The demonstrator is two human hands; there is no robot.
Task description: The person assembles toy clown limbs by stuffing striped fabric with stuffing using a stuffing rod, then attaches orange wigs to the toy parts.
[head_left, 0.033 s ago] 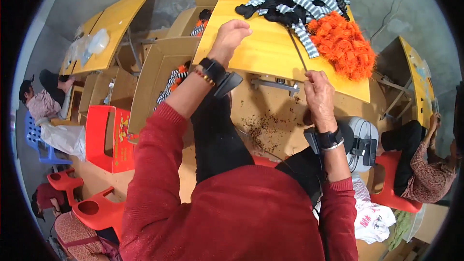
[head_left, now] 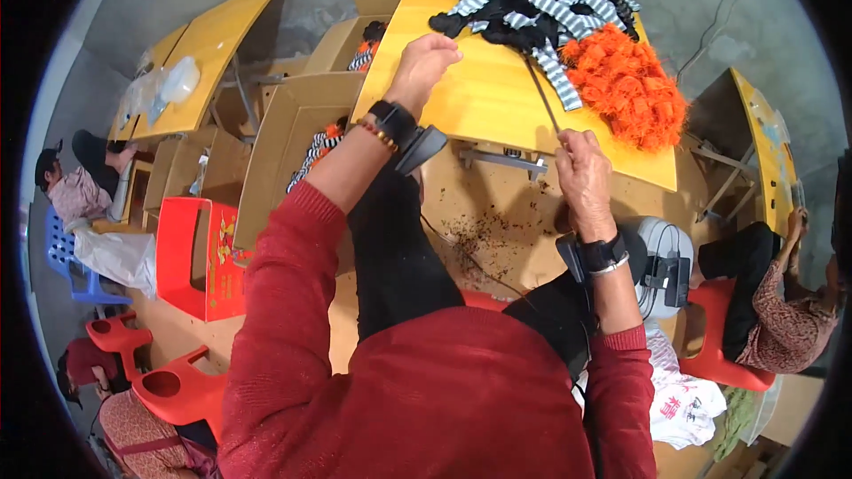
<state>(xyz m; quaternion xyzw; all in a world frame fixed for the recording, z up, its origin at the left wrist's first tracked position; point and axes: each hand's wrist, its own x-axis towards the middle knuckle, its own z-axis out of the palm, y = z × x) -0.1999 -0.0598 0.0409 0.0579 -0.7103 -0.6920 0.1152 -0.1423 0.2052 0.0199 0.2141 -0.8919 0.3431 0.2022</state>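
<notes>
On the yellow table (head_left: 479, 115) lies a pile of black and grey-striped knitted pieces (head_left: 541, 0), with a heap of fluffy orange tufts (head_left: 626, 89) at its right. My right hand (head_left: 583, 173) is at the table's near edge, fingers closed round the lower end of a thin dark rod (head_left: 540, 93). The rod's far end reaches the striped pieces. Over the table's left side is my left hand (head_left: 426, 66), its fingers bent and pressed together. Whatever they may hold is hidden.
Open cardboard boxes (head_left: 293, 111) with striped and orange items stand left of the table. A red box (head_left: 202, 257) and red stools (head_left: 182, 386) are farther left. Dark scraps (head_left: 484, 239) litter the floor. Other people sit at both sides, one at the right (head_left: 790, 324).
The view has shifted very slightly. The rod in my right hand stands a little differently; both hands stay nearly in place.
</notes>
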